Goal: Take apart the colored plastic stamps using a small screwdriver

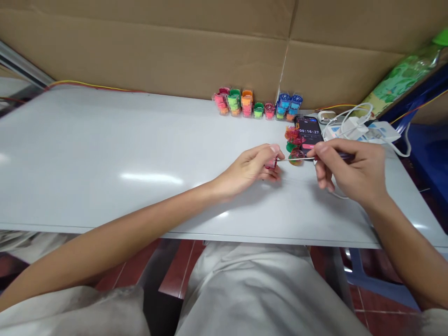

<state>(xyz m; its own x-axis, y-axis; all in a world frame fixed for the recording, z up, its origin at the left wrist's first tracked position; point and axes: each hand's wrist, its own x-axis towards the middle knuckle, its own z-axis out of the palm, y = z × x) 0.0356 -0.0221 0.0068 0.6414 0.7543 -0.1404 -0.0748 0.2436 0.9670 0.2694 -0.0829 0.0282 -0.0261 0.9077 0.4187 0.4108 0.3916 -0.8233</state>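
My left hand is closed on a small red-pink clear piece, mostly covered by the fingers. In my right hand is a screwdriver with a dark handle and a thin metal shaft, which points left. Its tip reaches the red-pink piece. Just behind the shaft lies a small pile of coloured plastic pieces, red, orange and green. A phone with a running timer lies beside the pile, partly behind my right hand.
Stacked coloured plastic pieces stand in a row along the back of the white table. At the back right are white cables, an earphone case and a green bottle. A cardboard wall rises behind.
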